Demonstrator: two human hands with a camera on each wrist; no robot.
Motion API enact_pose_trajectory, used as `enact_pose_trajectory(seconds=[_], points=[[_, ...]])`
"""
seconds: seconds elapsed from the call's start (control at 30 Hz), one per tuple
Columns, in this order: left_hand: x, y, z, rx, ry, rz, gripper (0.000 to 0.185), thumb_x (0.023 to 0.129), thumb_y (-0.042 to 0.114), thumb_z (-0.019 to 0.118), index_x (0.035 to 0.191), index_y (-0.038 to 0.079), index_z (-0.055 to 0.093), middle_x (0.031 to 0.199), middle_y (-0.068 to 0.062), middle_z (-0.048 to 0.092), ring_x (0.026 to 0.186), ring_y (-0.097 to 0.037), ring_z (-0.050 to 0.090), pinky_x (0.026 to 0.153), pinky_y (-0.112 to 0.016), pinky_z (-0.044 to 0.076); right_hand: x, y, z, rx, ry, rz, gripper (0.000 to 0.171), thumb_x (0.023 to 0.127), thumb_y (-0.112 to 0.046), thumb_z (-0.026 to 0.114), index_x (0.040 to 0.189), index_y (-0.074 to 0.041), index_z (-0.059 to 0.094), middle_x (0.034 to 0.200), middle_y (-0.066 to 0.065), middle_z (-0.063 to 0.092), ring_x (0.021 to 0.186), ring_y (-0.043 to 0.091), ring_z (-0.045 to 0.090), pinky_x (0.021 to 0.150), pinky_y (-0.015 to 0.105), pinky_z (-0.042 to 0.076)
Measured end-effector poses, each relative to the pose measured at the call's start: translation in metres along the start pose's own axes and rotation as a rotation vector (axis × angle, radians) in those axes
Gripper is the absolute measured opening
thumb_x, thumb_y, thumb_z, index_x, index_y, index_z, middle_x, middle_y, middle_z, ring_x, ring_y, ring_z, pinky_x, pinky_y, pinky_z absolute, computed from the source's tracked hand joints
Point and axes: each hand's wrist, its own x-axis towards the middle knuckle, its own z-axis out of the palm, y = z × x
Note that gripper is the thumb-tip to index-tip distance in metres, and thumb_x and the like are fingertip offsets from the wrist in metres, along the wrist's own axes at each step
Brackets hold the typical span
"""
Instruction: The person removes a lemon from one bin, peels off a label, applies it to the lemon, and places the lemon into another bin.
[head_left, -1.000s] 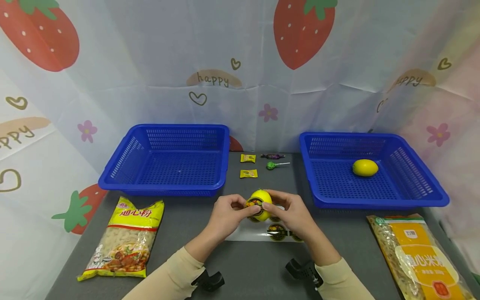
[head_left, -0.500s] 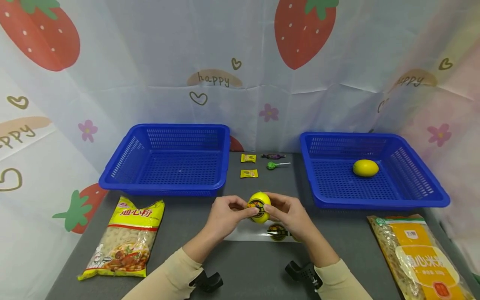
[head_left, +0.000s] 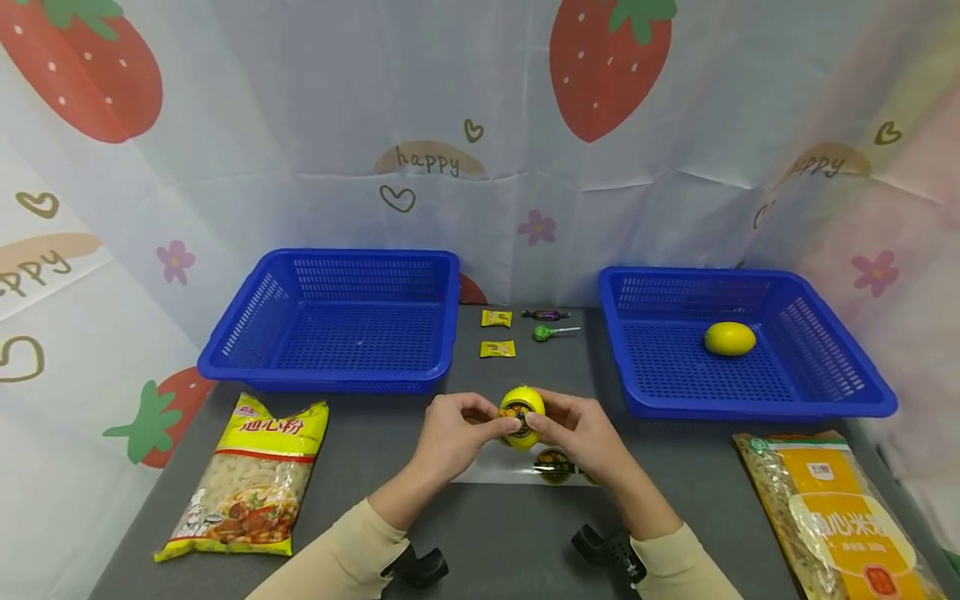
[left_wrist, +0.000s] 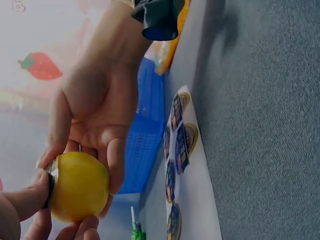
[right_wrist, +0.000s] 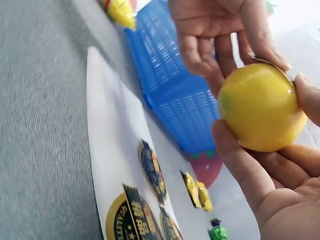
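A yellow lemon point(head_left: 522, 394) is held between both hands above the middle of the table. A round black-and-gold sticker point(head_left: 517, 410) lies on its near face; an edge stands slightly off the skin in the right wrist view. My left hand point(head_left: 448, 435) grips the lemon from the left, thumb on the sticker. From the right, my right hand point(head_left: 588, 433) holds the lemon with curled fingers, its thumb also at the sticker. Beneath them a white sticker sheet point(head_left: 491, 468) lies on the table, with several similar stickers point(left_wrist: 185, 145), partly hidden by the hands in the head view.
Behind are a left blue basket point(head_left: 360, 379) and a right blue basket point(head_left: 750, 408) with another lemon point(head_left: 730, 339) inside. Between them lie two yellow-wrapped candies point(head_left: 497, 348), a purple-wrapped candy point(head_left: 546, 315) and a green lollipop point(head_left: 542, 333). Pasta bags point(head_left: 255, 479) point(head_left: 832, 508) flank the hands.
Both hands and the lemon have shifted very slightly down and right. The thumbs stay at the sticker, and the lemon has turned a little.
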Motion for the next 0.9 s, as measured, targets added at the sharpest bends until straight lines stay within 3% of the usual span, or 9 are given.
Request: enact_pose_trajectory(seconds=[0.2, 0.63, 0.9], points=[[-0.001, 0.001, 0.000, -0.033, 0.003, -0.039, 0.027, 0.079, 0.034, 0.087, 0.082, 0.009, 0.077, 0.081, -0.001, 0.074, 0.074, -0.012, 0.064, 0.063, -0.029, 0.051, -0.001, -0.001, -0.002, 0.049, -0.014, -0.009, 0.051, 0.102, -0.023, 0.062, 0.144, 0.005, 0.051, 0.132, 0.028, 0.062, 0.108, 0.025, 0.071, 0.085, 0.036, 0.060], [0.000, 0.000, -0.001, -0.095, -0.035, -0.047, 0.024, 0.079, 0.031, 0.088, 0.084, 0.009, 0.079, 0.081, -0.002, 0.076, 0.075, -0.012, 0.067, 0.063, -0.030, 0.051, -0.004, 0.009, -0.010, 0.150, -0.045, -0.053, 0.048, 0.104, -0.015, 0.058, 0.143, 0.011, 0.048, 0.132, 0.034, 0.059, 0.106, 0.015, 0.071, 0.086, 0.039, 0.060], [0.003, -0.006, -0.002, -0.178, -0.066, -0.081, 0.022, 0.080, 0.024, 0.087, 0.087, 0.005, 0.079, 0.082, -0.005, 0.076, 0.071, -0.015, 0.068, 0.070, -0.043, 0.056, -0.005, 0.010, -0.012, 0.244, -0.074, -0.030, 0.053, 0.104, -0.015, 0.058, 0.146, 0.013, 0.042, 0.133, 0.031, 0.060, 0.109, 0.017, 0.071, 0.088, 0.038, 0.059]])
